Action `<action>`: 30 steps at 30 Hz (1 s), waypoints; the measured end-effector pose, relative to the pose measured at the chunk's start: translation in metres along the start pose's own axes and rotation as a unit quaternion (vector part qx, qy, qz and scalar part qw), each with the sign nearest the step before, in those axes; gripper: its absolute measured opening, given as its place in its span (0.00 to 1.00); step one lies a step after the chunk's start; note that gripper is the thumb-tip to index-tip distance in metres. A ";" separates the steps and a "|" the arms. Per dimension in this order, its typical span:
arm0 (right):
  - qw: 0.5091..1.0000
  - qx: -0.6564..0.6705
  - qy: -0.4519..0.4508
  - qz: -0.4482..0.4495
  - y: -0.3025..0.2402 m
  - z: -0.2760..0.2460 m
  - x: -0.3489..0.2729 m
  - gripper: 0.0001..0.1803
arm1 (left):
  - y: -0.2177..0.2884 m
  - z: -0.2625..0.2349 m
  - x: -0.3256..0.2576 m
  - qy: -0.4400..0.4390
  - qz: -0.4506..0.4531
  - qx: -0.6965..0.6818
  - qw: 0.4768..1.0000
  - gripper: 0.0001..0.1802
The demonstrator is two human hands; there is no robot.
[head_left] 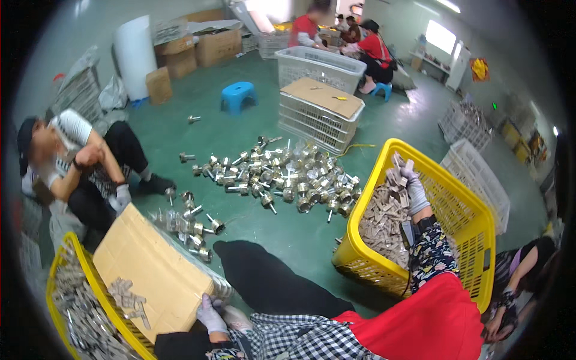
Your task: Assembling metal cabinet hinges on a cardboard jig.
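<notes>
Two yellow crates [483,231] flank the person, holding grey pieces [381,225] too many to count; one cardboard sheet [171,273] carries a few more. The right hand [415,191], fingers bent, is among pieces in the right crate — whether it grips any, I cannot tell. The left hand [211,316] lies half-curled at the cardboard's edge, its grip unclear. The left crate is cut off below. Metal parts [288,177] litter the green floor [264,228].
</notes>
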State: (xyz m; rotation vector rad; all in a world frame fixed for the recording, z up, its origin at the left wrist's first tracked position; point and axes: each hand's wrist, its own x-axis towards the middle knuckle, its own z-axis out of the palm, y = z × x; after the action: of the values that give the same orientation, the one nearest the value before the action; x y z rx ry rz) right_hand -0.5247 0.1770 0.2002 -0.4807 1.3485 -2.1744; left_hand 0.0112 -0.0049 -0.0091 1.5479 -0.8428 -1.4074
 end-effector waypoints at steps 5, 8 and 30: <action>0.974 0.070 -0.198 0.086 0.026 0.187 -0.037 0.26 | -0.003 0.003 0.004 0.002 -0.003 -0.143 0.990 0.19; 0.907 0.079 -0.365 0.194 0.064 0.271 -0.078 0.27 | 0.027 0.015 -0.019 -0.006 0.118 -0.003 0.993 0.19; 0.670 -0.195 -0.671 0.250 0.291 0.484 -0.231 0.29 | -0.094 -0.007 0.022 -0.017 0.324 0.040 0.945 0.14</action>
State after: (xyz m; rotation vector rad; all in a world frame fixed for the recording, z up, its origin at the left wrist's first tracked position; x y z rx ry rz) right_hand -0.0012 -0.1312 0.1459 -1.3176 0.8027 -0.5755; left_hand 0.0149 0.0145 -0.1041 1.1428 -1.2983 -0.9219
